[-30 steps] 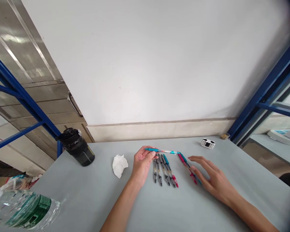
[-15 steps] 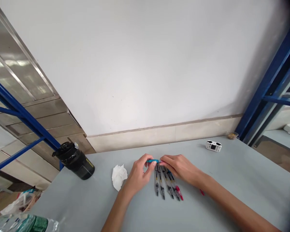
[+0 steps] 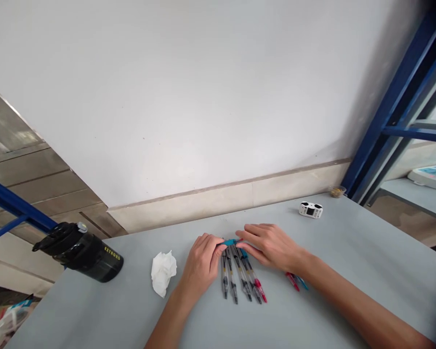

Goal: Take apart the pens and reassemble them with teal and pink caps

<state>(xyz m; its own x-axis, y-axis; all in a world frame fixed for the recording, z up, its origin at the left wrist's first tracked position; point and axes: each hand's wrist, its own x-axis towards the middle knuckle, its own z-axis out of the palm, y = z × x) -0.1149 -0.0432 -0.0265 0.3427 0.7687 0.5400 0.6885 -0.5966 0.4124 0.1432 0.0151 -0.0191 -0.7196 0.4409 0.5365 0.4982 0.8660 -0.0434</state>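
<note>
Over the fanned pens [image 3: 243, 278] on the grey table [image 3: 131, 315] — a teal pen [image 3: 228, 242], pinched in the left hand [image 3: 203, 259], right hand [image 3: 272, 245] at its reddish end, thumb and forefinger narrowly parted — hold there impossible to tell.

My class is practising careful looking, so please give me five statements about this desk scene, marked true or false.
1. The left hand grips a teal pen part. True.
2. The tissue lies right of the pens. False: it lies left of them.
3. The black bottle bears yellow lettering. True.
4. The right hand rests on the white gadget. False: it is near the teal pen part.
5. The white gadget lies right of the tissue. True.
</note>
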